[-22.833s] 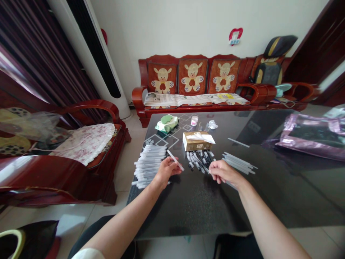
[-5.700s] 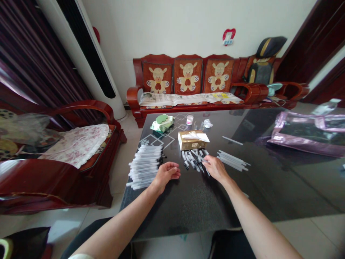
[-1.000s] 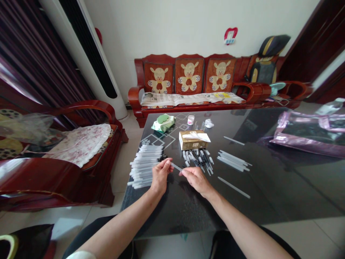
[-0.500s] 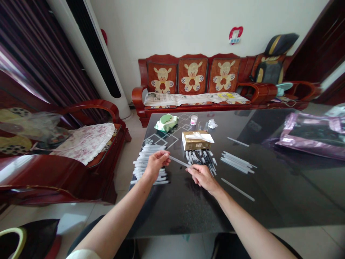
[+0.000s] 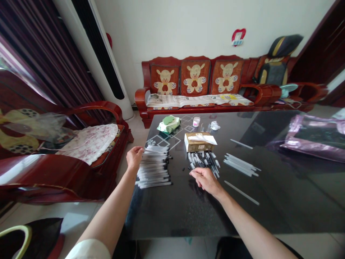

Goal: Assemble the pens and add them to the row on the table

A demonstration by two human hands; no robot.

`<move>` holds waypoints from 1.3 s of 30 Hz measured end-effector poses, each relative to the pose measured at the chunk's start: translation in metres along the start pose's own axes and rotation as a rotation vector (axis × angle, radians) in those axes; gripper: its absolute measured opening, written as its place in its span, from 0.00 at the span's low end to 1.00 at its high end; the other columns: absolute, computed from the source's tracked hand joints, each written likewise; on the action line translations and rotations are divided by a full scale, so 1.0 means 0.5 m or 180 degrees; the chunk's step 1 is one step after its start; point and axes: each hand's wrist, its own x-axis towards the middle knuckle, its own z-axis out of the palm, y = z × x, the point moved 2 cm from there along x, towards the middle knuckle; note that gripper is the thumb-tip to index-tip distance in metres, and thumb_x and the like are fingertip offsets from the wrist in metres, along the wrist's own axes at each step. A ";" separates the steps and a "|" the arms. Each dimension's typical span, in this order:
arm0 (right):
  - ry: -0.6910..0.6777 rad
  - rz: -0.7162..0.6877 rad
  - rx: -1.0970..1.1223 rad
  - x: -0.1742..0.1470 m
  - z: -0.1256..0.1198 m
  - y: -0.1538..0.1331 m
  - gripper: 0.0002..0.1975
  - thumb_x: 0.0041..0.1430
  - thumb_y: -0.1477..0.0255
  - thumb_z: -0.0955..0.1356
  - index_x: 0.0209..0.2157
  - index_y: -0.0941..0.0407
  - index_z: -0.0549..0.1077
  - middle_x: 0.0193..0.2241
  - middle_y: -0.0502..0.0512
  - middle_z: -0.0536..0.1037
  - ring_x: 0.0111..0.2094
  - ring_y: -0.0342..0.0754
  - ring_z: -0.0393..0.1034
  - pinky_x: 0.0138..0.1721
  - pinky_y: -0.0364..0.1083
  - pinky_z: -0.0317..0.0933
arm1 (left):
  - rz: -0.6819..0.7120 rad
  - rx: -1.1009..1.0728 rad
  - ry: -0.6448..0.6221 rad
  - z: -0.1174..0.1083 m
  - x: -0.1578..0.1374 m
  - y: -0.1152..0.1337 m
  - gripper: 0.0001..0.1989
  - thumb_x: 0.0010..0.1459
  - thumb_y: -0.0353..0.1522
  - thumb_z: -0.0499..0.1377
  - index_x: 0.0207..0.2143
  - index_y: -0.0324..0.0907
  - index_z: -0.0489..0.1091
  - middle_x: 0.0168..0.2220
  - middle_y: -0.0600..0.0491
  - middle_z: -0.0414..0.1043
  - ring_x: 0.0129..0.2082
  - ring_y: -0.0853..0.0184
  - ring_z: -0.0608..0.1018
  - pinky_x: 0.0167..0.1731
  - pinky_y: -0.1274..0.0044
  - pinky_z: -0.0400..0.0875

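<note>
Firstly, left hand (image 5: 134,157) is at the outer ends of the piled tubes (image 5: 154,167), grip unclear; right hand (image 5: 206,179) is beside black-and-white parts (image 5: 207,160), fingers pressed together.

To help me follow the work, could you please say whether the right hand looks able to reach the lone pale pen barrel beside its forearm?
Probably yes: the right hand is close by, and nothing lies across the pen barrel or visibly blocks it.
</note>
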 end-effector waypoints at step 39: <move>0.1337 0.1363 -0.2792 -0.047 -0.349 0.107 0.06 0.49 0.71 0.68 0.24 0.57 0.77 0.22 0.58 0.77 0.24 0.49 0.71 0.23 0.43 0.56 | 0.1434 -0.0764 -0.2266 0.112 -0.323 0.170 0.13 0.52 0.28 0.56 0.40 0.44 0.75 0.36 0.51 0.76 0.31 0.66 0.76 0.35 0.76 0.67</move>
